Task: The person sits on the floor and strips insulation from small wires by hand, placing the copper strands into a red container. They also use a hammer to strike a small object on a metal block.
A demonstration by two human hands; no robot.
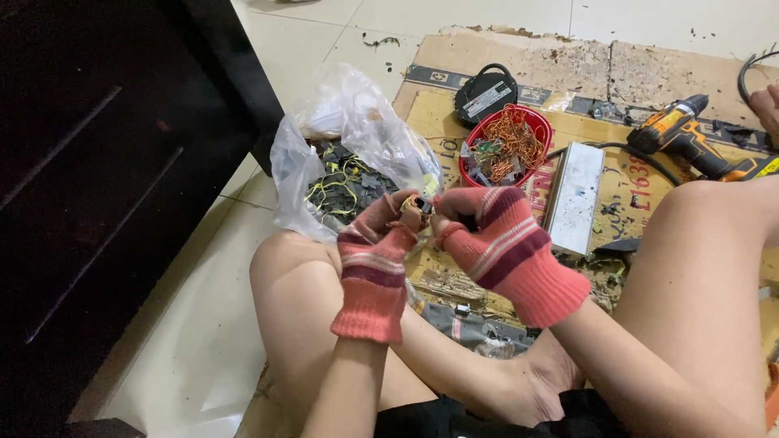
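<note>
Both my hands wear pink striped knit gloves. My left hand (375, 247) and my right hand (495, 235) meet in front of me, each pinching one small part with copper wire (415, 203) between the fingertips. I sit on the floor with my knees spread; the hands hover above my left leg, just in front of a clear plastic bag (349, 154) full of dark scrap pieces and yellow wire.
A red bowl (531, 122) of tangled copper wire, a grey metal box (574, 197), a black round case (485, 92) and an orange-black cordless drill (686, 134) lie on flattened cardboard (519, 61). Dark furniture (105, 162) stands at left. Another person's hand (765, 105) shows at the right edge.
</note>
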